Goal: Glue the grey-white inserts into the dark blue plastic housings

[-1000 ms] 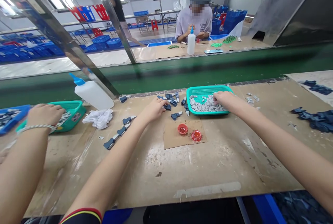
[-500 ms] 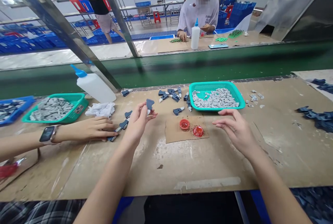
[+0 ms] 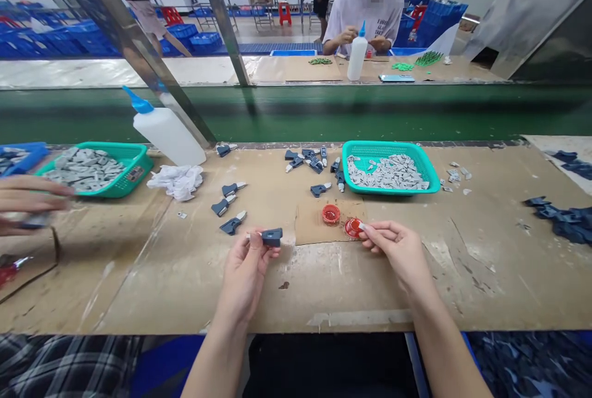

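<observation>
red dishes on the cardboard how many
2. One red dish sits towards the back of the cardboard; the other sits near its front edge, right by the right hand. None seems hidden.

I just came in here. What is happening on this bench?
A person holds a dark blue plastic part in the left hand. The right hand pinches a small pale piece at a small red dish on a brown cardboard sheet. A teal plastic basket of pale pieces stands beyond. Another person's hand reaches in at the left.
</observation>
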{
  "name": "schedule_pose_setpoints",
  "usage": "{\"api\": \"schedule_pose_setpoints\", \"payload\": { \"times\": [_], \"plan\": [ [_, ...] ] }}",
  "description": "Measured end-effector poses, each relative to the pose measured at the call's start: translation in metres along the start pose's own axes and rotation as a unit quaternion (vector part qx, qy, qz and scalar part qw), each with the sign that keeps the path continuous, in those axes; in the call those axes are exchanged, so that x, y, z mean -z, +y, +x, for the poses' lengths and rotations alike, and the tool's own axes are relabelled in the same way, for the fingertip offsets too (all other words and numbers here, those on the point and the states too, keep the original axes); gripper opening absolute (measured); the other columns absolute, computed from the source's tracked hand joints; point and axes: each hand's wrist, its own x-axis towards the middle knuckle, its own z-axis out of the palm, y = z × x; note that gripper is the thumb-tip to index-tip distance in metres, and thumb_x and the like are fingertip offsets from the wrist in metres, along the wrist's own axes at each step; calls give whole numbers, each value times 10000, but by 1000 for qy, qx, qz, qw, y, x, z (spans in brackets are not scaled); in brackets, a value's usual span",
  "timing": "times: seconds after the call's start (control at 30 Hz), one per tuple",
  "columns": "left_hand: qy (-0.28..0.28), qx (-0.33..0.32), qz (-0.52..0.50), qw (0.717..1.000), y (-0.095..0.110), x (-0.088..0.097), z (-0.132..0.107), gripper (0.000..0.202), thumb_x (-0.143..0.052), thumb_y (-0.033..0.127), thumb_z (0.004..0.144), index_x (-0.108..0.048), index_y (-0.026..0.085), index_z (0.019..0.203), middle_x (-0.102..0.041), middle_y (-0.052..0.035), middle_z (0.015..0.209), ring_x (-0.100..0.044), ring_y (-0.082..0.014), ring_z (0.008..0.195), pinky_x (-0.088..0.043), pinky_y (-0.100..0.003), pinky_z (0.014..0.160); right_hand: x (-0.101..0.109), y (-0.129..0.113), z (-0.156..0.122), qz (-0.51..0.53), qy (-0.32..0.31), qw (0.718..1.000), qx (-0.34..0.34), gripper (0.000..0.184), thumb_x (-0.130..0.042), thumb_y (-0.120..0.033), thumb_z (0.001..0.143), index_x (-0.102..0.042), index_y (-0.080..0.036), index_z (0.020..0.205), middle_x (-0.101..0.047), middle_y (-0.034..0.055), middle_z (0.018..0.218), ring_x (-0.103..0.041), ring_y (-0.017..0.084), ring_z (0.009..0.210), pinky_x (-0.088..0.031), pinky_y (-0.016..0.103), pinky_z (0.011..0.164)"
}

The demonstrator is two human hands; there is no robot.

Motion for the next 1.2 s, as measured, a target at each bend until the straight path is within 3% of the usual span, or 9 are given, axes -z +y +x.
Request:
{"api": "schedule_pose_setpoints", "payload": {
  "times": [0.2,0.33,0.47,0.6,0.77,0.87,1.1,1.2],
  "plan": [
    [-9,-7,8,1000,-7,-5,-4,255,-718,385,771,-682,167,898,-669,-16,847,-621,-97,753,-517,-201,746,-7,-1,3,-10,11,1000,-12,347,-839,-411,610,-693,-132,755,-732,85,682,-640,141,554,-522,250,550],
    [-31,-22,24,999,-8,-12,-8,230,-645,395,834,-660,195,946,-676,-28,933,-654,-147,886,-522,-271,849,-9,1,4,-23,22,999,-6,368,-845,-431,587,-680,-132,723,-718,83,648,-625,142,528,-512,257,526],
    [-64,-26,47,996,-14,-23,-11,188,-636,347,848,-656,206,971,-672,-34,996,-674,-157,857,-537,-280,808,-9,2,5,-26,21,999,-3,371,-844,-434,586,-677,-134,725,-712,85,640,-616,151,521,-498,266,510],
    [-51,-50,61,996,-23,-39,-13,173,-738,239,757,-679,202,916,-704,-17,885,-676,-134,802,-536,-231,764,-2,-5,-2,18,18,1000,-4,327,-839,-396,615,-682,-145,756,-709,73,652,-585,133,528,-468,241,497],
    [-82,-31,51,995,-30,-61,-19,312,-800,156,652,-672,215,930,-750,-40,889,-709,-180,809,-579,-280,736,-1,-26,-29,39,-38,998,13,235,-798,-369,686,-672,-179,742,-679,43,632,-553,128,508,-429,232,450],
    [-87,-40,38,995,-29,-70,-24,282,-802,137,641,-667,215,876,-756,-36,875,-718,-186,737,-603,-301,685,-8,-35,-43,36,-81,996,7,223,-782,-372,708,-656,-190,738,-676,35,623,-558,127,489,-433,234,445],
    [-88,-73,60,992,-29,-70,-30,241,-803,133,641,-723,237,843,-759,-18,848,-726,-197,735,-626,-308,663,-20,-32,-47,-6,-118,993,-1,271,-759,-421,731,-628,-183,746,-677,35,623,-577,125,505,-457,231,469],
    [-87,-96,97,987,-30,-68,-31,215,-789,147,667,-739,249,850,-762,-21,856,-729,-207,737,-629,-330,666,-20,-29,-46,-7,-139,990,-8,298,-731,-441,758,-551,-204,774,-653,4,612,-563,118,505,-425,213,449]
  ]
}}
